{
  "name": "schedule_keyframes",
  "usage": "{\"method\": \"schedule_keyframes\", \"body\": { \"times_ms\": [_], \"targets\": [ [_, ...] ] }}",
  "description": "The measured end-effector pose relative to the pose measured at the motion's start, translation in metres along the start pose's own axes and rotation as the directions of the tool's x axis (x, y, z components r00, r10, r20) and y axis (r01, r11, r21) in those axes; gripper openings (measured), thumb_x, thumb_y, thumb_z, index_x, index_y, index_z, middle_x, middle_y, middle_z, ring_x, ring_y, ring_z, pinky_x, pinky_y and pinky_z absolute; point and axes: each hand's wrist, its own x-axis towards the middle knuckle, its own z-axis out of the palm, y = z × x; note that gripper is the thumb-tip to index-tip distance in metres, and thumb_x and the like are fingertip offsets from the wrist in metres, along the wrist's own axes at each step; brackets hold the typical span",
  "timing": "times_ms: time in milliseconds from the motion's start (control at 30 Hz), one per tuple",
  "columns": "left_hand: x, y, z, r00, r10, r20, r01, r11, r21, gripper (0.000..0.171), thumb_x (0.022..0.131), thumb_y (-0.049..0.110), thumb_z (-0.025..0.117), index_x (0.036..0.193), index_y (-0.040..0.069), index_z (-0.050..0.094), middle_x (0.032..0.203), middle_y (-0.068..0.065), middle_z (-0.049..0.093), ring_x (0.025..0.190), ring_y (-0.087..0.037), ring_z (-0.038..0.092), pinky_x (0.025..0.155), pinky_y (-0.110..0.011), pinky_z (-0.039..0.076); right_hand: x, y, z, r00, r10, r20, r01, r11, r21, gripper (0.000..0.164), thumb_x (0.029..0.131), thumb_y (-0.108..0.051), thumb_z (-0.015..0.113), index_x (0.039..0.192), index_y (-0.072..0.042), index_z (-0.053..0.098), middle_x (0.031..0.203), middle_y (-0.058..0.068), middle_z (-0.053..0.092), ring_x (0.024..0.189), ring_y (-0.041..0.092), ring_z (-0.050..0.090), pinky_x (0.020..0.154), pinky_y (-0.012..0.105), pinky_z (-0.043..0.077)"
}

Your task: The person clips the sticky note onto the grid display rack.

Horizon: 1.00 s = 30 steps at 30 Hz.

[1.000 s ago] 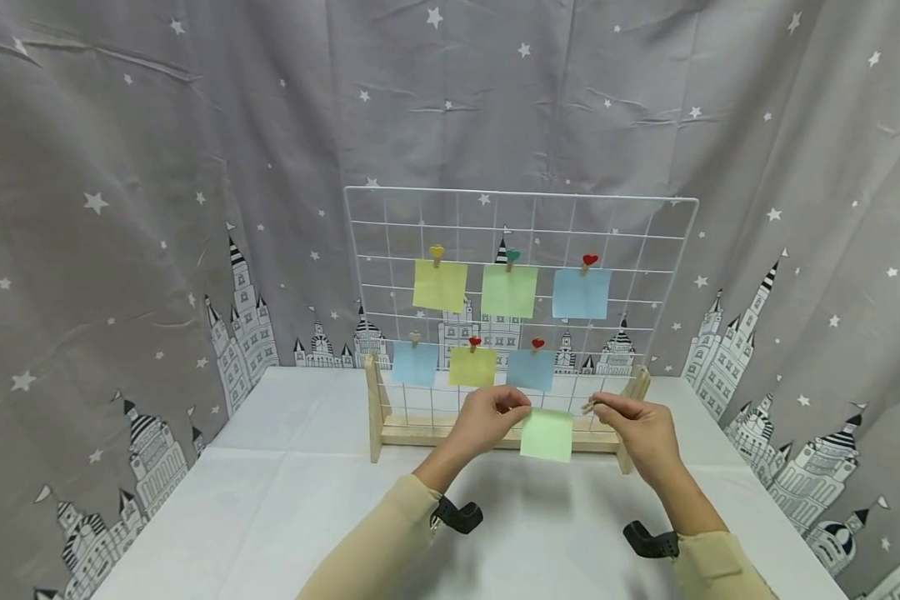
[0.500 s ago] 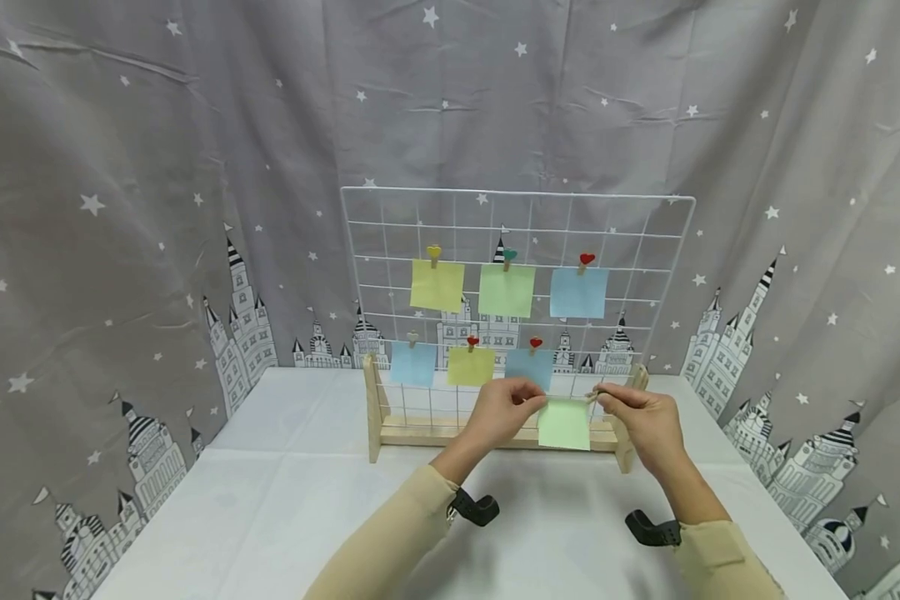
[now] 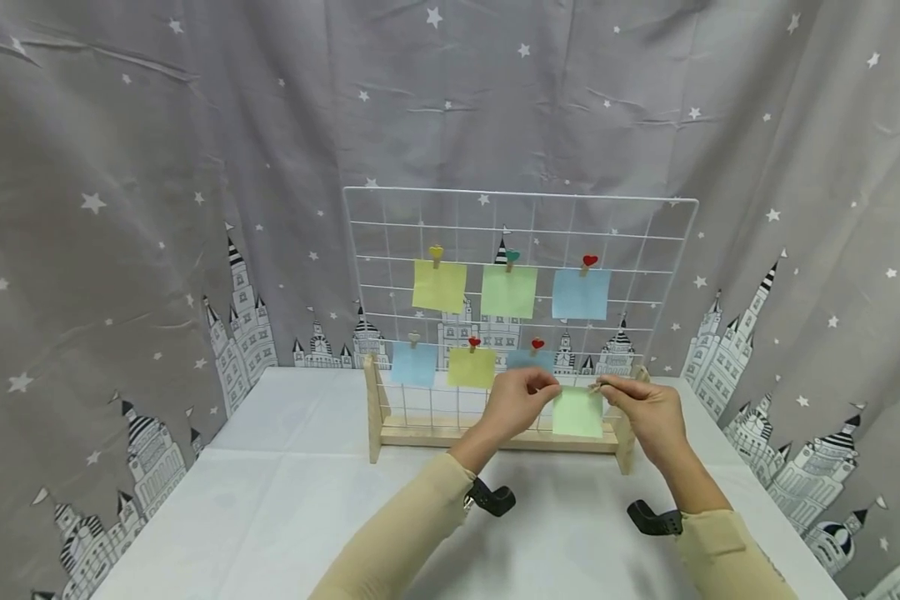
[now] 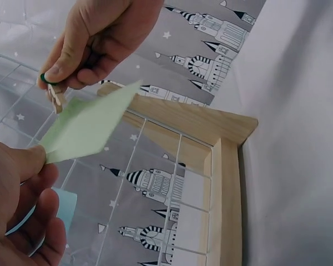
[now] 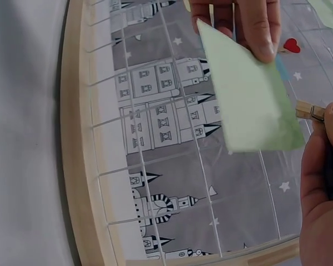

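My left hand point(image 3: 516, 402) pinches a light green paper note point(image 3: 577, 414) by its upper left corner, in front of the lower right part of a white wire grid point(image 3: 521, 193). My right hand point(image 3: 651, 417) holds a small wooden clothespin point(image 5: 309, 110) between thumb and fingers, close to the note's upper right edge. Part of a green ornament point(image 4: 48, 78) on the clothespin shows in the left wrist view. A narrow gap separates clothespin and paper in the right wrist view. Behind my left hand, a blue note point(image 3: 527, 359) is partly hidden.
Clothespins with heart tops hold an upper row on the grid: yellow note point(image 3: 439, 287), green note point(image 3: 508, 293), blue note point(image 3: 581, 296). Below hang another blue note point(image 3: 413, 365) and yellow note point(image 3: 472, 369). A wooden stand point(image 3: 450, 437) supports the grid on a white-covered table point(image 3: 292, 517).
My left hand has moved right and up with the green note, bringing it toward the clothespin and the grid. My right hand has risen slightly, still pinching the clothespin.
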Motion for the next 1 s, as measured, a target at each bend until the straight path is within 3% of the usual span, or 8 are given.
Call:
{"method": "schedule_keyframes", "body": {
  "times_ms": [600, 1000],
  "targets": [
    [0.021, 0.015, 0.008, 0.996, 0.015, -0.085, -0.011, 0.999, 0.052, 0.008, 0.089, 0.033, 0.066, 0.090, 0.027, 0.070, 0.082, 0.016, 0.066, 0.067, -0.001, 0.056, 0.058, -0.020, 0.045, 0.021, -0.015, -0.005, 0.998, -0.065, -0.007, 0.065, 0.998, -0.010, 0.039, 0.084, -0.024, 0.072, 0.114, 0.000, 0.066, 0.091, -0.020, 0.071, 0.091, -0.003, 0.064, 0.079, 0.012, 0.049],
    [0.026, 0.025, 0.014, 0.982, 0.044, -0.181, -0.035, 0.998, 0.054, 0.012, 0.089, 0.033, 0.065, 0.093, 0.024, 0.072, 0.083, 0.011, 0.069, 0.063, 0.000, 0.057, 0.056, -0.019, 0.044, 0.035, -0.018, -0.005, 0.992, -0.128, -0.018, 0.128, 0.992, -0.017, 0.036, 0.085, -0.017, 0.071, 0.115, 0.003, 0.065, 0.096, -0.019, 0.071, 0.088, -0.003, 0.065, 0.076, 0.012, 0.051]
  ]
}}
